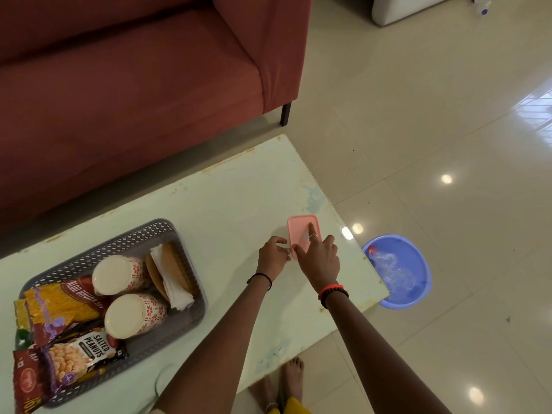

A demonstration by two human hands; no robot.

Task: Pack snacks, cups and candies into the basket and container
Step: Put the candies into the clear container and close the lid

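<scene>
While the right hand presses straight fingers flat on the lidded pink container, the left hand curls its fingers at the near corner, seemingly pinching it. Pressing each corner in turn should seat the lid. It sits close to the tabletop's right edge, above a blue basin; open room lies toward the filled basket.
</scene>
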